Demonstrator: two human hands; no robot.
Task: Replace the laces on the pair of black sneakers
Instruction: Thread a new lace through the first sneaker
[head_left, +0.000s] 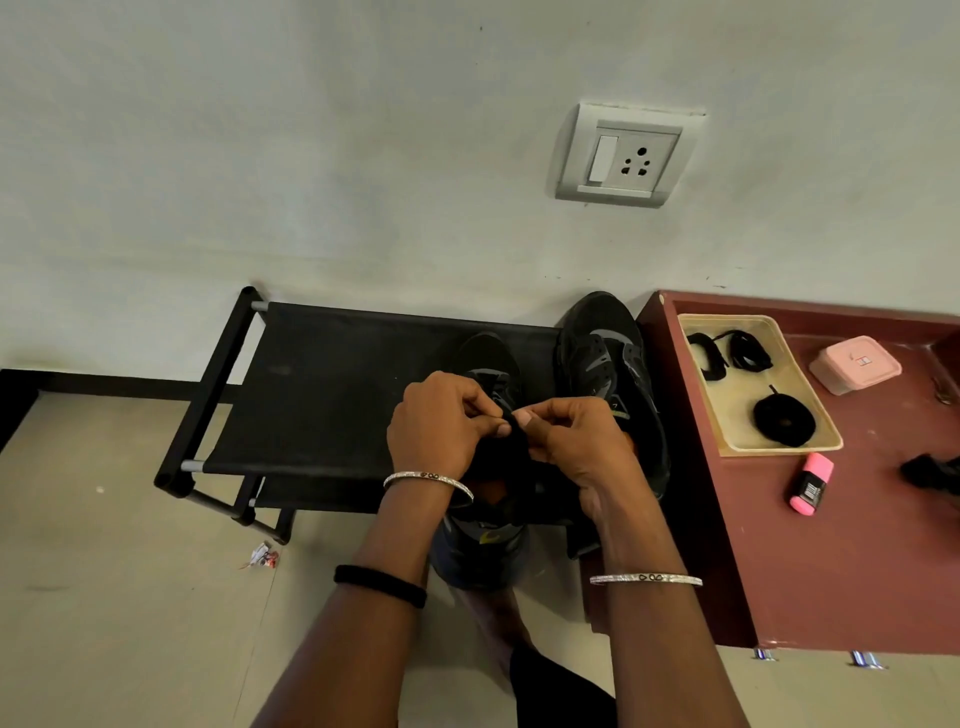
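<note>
Two black sneakers stand on a black shoe rack (322, 384). The nearer sneaker (493, 374) is mostly covered by my hands. The second sneaker (608, 374) lies to its right, against the wall. My left hand (441, 421) and my right hand (571, 441) meet over the nearer sneaker's tongue, and each pinches black lace or fabric between thumb and fingers. Which eyelet they work at is hidden. Black laces (727, 353) and a coiled black lace (784, 420) lie in a beige tray (810, 447) at the right.
The tray sits on a maroon cabinet top (857, 545), with a pink box (854, 364), a pink highlighter (811, 484) and a dark object (930, 470) at the right edge. A wall socket (626, 156) is above. A small wrapper (262, 556) lies on the tiled floor.
</note>
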